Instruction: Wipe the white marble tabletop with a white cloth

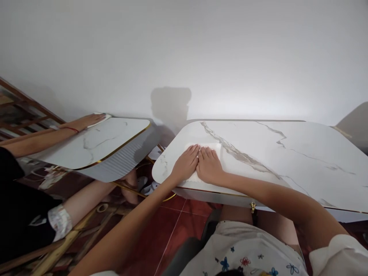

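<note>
A white cloth [216, 147] lies folded flat near the left end of a white marble-patterned tabletop [253, 138]. Pressed on the cloth are both of my hands, side by side and touching, with their fingers stretched out. My left hand [186, 163] points up and to the right, and its fingertips meet my right hand [209, 165] near the cloth's upper part. Neither hand is curled around anything. Most of the cloth's middle is hidden under them.
At the left, another person's hand [96, 118] rests on a white cloth on a second marble-patterned table [115, 134] with gold trim. A gap separates the tables. A gold knob [253, 207] sits on my table's front. Behind stands a white wall [230, 57].
</note>
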Demonstrator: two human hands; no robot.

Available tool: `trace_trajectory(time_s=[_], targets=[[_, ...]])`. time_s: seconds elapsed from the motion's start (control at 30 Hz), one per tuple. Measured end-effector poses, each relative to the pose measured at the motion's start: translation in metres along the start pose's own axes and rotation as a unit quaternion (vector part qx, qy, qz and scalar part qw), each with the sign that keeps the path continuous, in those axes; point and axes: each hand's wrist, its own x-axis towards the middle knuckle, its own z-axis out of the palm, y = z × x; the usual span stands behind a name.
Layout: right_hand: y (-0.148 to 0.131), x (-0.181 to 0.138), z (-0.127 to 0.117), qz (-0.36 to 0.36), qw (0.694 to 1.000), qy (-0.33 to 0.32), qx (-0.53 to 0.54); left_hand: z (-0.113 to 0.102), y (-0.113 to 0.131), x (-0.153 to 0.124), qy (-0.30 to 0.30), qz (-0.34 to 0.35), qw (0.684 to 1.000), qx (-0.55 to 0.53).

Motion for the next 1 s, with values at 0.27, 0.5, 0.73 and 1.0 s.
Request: trace_trajectory(time_s=[0.27, 0.5, 0.73, 1.0], targets=[[0.013, -0.052, -0.019, -0.027, 1.000, -0.011, 0.011, 0.002, 0.060, -0.021, 0.031, -0.056, 0.998, -0.002], [0.065, -0.043, -0.034, -0.013, 0.998, -0.053, 0.000, 0.010, 0.086, 0.029, 0.006, -0.048, 0.999, -0.022], [0.113, 0.018, -0.032, -0.009, 0.995, -0.102, 0.002, 0.023, 0.061, 0.095, 0.020, -0.074, 0.995, -0.059], [0.131, 0.080, -0.012, 0.062, 0.996, -0.041, -0.050, 0.044, 0.009, 0.151, 0.022, -0.091, 0.994, -0.054]])
